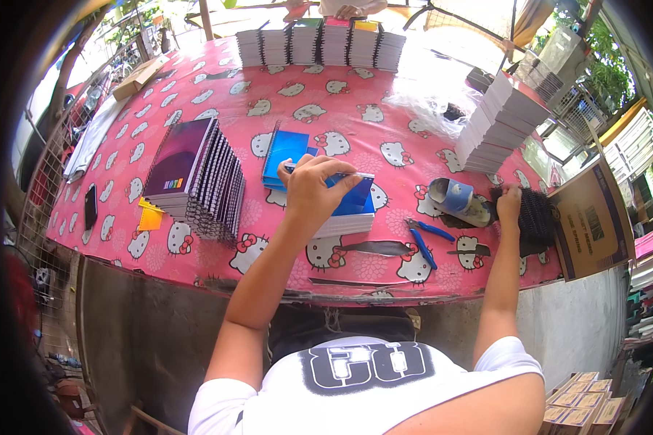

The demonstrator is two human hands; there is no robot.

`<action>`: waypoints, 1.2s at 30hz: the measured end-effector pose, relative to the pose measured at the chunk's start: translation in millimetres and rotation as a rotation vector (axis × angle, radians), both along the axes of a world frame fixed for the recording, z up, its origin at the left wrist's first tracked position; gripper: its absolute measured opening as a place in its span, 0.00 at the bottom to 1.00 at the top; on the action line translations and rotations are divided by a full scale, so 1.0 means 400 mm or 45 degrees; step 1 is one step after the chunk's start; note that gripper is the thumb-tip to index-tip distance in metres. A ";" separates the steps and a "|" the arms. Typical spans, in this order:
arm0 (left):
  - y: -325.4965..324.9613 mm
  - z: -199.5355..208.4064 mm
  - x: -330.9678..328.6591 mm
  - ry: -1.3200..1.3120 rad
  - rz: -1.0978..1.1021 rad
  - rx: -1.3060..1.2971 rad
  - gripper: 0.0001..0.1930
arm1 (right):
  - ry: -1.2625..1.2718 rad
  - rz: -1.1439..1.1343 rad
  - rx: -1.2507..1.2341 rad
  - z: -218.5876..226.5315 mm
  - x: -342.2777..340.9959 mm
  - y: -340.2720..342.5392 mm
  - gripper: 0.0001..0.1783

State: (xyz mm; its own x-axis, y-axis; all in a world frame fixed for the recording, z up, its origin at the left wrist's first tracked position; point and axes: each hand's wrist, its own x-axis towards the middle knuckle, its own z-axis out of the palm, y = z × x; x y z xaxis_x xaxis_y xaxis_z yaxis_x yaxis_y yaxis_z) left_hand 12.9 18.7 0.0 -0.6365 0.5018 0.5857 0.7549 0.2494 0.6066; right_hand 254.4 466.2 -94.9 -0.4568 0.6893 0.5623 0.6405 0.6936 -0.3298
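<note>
In the middle of the table lies a stack of blue-covered notebooks [359,199] with white page edges. My left hand [315,185] is over it, fingers closed at the punched upper edge of the top blue notebook. Another blue notebook piece [289,148] lies just behind, partly covered by that hand. My right hand [510,206] reaches to the right, its fingers closed at a bunch of black binding coils [535,221] beside an open cardboard box [595,221]. Blue-handled pliers [429,239] lie between my hands, near a cut-open plastic bottle [457,199].
A tall stack of spiral notebooks [196,177] stands at left, near a yellow piece [150,216] and a phone [91,206]. Unbound paper stacks [497,123] rise at right. More spiral notebooks [321,45] line the far edge, where another person's hand [347,11] shows.
</note>
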 end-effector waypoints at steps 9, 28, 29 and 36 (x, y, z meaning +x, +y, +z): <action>0.004 -0.013 0.002 0.029 0.038 0.015 0.10 | -0.312 0.094 -0.331 0.012 -0.009 -0.078 0.16; -0.005 -0.008 0.014 0.081 0.044 0.044 0.12 | 0.322 1.088 -0.560 0.261 -0.309 -0.706 0.12; -0.006 -0.009 0.013 0.067 0.028 0.037 0.12 | 0.316 1.091 -0.576 0.255 -0.319 -0.713 0.12; -0.012 -0.018 0.015 0.102 0.057 0.065 0.11 | 0.297 1.145 -0.520 0.275 -0.335 -0.709 0.12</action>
State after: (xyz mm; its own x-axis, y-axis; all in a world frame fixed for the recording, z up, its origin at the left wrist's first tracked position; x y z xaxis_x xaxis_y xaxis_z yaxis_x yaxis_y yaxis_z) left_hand 19.1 13.9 -7.2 -0.6076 0.4425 0.6596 0.7903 0.2540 0.5575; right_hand 120.4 182.4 15.2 -0.8097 0.3031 0.5025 -0.1746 0.6930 -0.6994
